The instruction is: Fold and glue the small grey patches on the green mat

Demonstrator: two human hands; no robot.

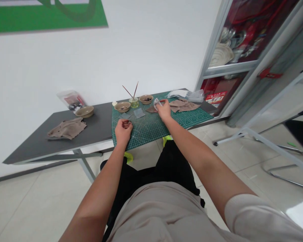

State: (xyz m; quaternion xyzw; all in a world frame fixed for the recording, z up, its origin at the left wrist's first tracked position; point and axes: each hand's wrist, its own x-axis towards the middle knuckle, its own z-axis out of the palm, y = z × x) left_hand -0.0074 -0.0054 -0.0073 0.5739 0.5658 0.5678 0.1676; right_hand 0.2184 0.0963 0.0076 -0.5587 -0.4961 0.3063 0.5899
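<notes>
From the head view, the right hand [164, 111] is pinching a small translucent piece [156, 103] above the far side of the green cutting mat [151, 134], while the left hand [123, 131] is curling shut near the mat's near edge, its contents hidden. Just beyond, a glass jar [134, 103] holding brushes is standing within reach: a careless wrist could be tipping it, and a loose pinch could be dropping the piece.

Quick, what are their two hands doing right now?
Left hand: closed, fingers curled; cannot tell if it holds anything.
Right hand: closed, holding a small whitish piece.
</notes>
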